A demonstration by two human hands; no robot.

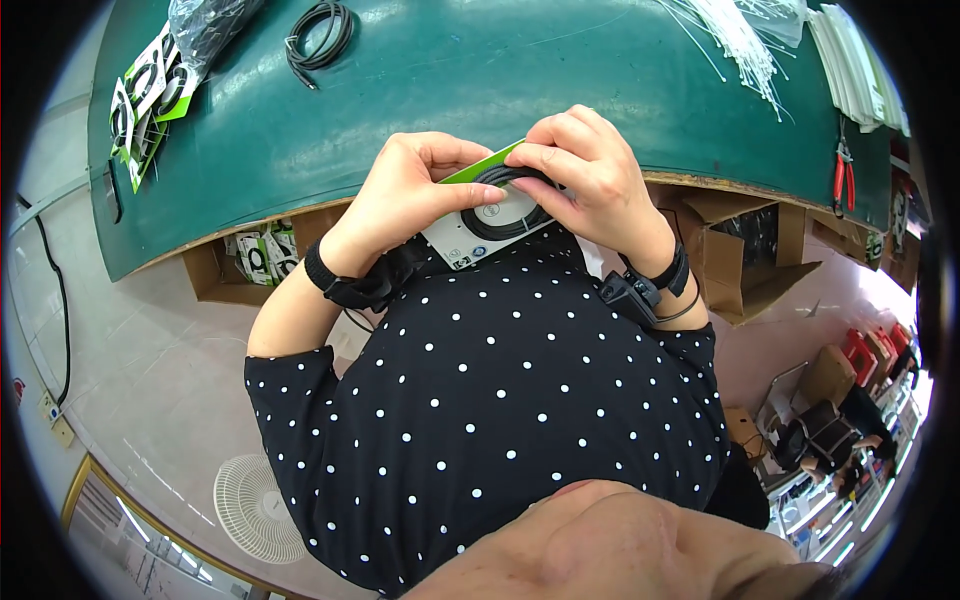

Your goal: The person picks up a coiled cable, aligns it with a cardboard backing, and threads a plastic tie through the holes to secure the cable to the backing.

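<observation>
Between my hands, at the table's near edge, is a white and green backing card (455,236) with a coiled black cable (482,228) lying against its face. My left hand (420,185) grips the card's left side, its thumb pressed on the coil. My right hand (590,170) pinches the coil at the upper right, fingers bent over the card's green top edge. A pale tie crosses the lower right of the coil. The fingertips behind the card are hidden.
On the green table (440,60) lie a loose coiled cable (320,45), carded cables (150,95), white cable ties (735,45) and red-handled cutters (843,175). Below its edge stand open cardboard boxes (770,290), one holding carded cables. A fan (258,508) stands behind me at left.
</observation>
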